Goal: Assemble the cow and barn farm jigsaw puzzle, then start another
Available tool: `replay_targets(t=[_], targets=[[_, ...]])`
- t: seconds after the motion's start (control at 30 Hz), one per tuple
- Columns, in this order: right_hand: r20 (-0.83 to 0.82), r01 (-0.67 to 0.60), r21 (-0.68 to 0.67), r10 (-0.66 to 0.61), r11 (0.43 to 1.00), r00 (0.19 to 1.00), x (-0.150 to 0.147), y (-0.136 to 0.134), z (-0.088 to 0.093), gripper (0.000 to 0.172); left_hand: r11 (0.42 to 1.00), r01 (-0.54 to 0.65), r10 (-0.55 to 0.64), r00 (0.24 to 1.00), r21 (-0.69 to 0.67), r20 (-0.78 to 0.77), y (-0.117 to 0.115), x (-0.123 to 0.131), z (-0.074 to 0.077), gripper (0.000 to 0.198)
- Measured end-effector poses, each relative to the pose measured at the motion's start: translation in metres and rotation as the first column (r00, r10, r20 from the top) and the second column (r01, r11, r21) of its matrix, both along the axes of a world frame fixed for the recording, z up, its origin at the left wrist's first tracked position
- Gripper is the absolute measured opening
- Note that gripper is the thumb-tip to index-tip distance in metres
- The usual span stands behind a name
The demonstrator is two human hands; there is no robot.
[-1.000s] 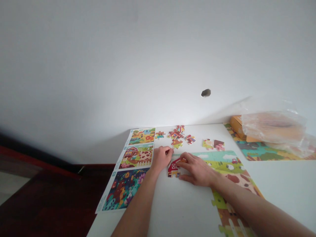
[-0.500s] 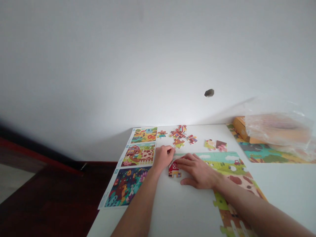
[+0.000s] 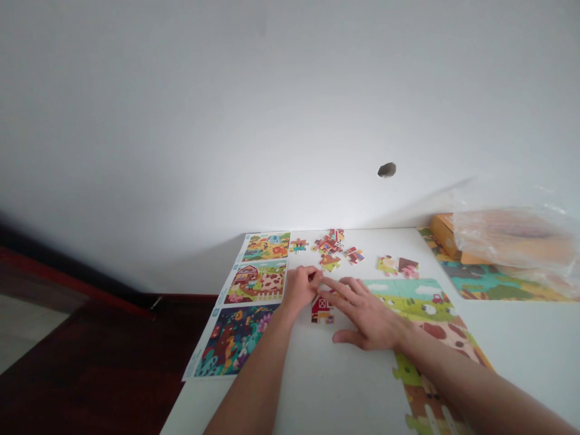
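Observation:
A red barn puzzle piece [image 3: 321, 310] lies on the white table [image 3: 335, 380] at the left edge of a partly built farm puzzle [image 3: 421, 308]. My right hand [image 3: 362, 311] lies flat beside it, fingers stretched out towards my left hand and resting over the barn piece's top. My left hand [image 3: 301, 285] is curled just left of the piece, its fingertips pinched together on something small I cannot make out. Loose puzzle pieces [image 3: 333, 248] are scattered behind both hands.
A reference sheet with three pictures [image 3: 247, 302] lies along the table's left edge. At the back right, an orange box [image 3: 446, 235] sits under a clear plastic bag [image 3: 516, 235] on another finished puzzle [image 3: 493, 284]. The wall stands right behind the table.
My right hand has let the barn piece lie and opened out flat, fingers reaching left to my left hand. The view shifted slightly to the left.

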State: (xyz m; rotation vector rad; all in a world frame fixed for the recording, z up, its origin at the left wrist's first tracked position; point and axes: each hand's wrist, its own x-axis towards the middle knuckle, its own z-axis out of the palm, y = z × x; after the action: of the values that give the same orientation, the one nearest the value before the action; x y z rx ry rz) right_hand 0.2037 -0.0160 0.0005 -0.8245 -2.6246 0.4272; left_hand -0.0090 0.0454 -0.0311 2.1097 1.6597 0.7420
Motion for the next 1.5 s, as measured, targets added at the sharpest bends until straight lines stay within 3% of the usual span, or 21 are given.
replay_targets(t=[0.2, 0.33, 0.7, 0.83, 0.93, 1.03, 1.17, 1.5], targets=[[0.013, -0.087, -0.076, 0.088, 0.993, 0.996, 0.0, 0.0, 0.001, 0.063, 1.0, -0.011, 0.012, 1.0, -0.02, 0.02, 0.0, 0.001, 0.004, 0.037], [-0.012, -0.028, -0.041, 0.027, 0.999, 1.0, 0.001, -0.001, 0.001, 0.068, 0.999, -0.023, 0.024, 0.999, -0.027, 0.031, 0.0, 0.001, 0.003, 0.035], [-0.004, -0.036, -0.036, 0.036, 0.999, 0.999, 0.003, 0.002, -0.006, 0.043, 0.999, -0.025, 0.027, 0.998, -0.041, 0.05, 0.001, 0.001, 0.002, 0.038], [-0.06, 0.187, 0.03, -0.185, 0.982, 0.981, 0.006, 0.007, -0.015, 0.027, 0.998, -0.017, 0.021, 0.998, -0.056, 0.067, 0.002, 0.0, 0.0, 0.037], [-0.057, 0.43, 0.074, -0.427, 0.9, 0.903, 0.011, 0.016, -0.026, 0.029, 0.997, 0.002, 0.004, 0.997, -0.071, 0.079, 0.001, 0.0, 0.001, 0.037], [0.006, 0.573, 0.105, -0.576, 0.813, 0.817, 0.018, 0.025, -0.038, 0.042, 0.996, 0.037, -0.029, 0.996, -0.082, 0.088, -0.001, 0.002, 0.003, 0.037], [0.081, 0.609, 0.117, -0.619, 0.785, 0.782, 0.022, 0.032, -0.044, 0.052, 0.992, 0.095, -0.087, 0.991, -0.078, 0.097, -0.004, 0.004, 0.005, 0.039], [-0.011, 0.682, 0.144, -0.688, 0.717, 0.726, 0.024, 0.035, -0.038, 0.026, 0.978, 0.21, -0.208, 0.976, -0.023, 0.064, -0.005, 0.005, 0.008, 0.043]])
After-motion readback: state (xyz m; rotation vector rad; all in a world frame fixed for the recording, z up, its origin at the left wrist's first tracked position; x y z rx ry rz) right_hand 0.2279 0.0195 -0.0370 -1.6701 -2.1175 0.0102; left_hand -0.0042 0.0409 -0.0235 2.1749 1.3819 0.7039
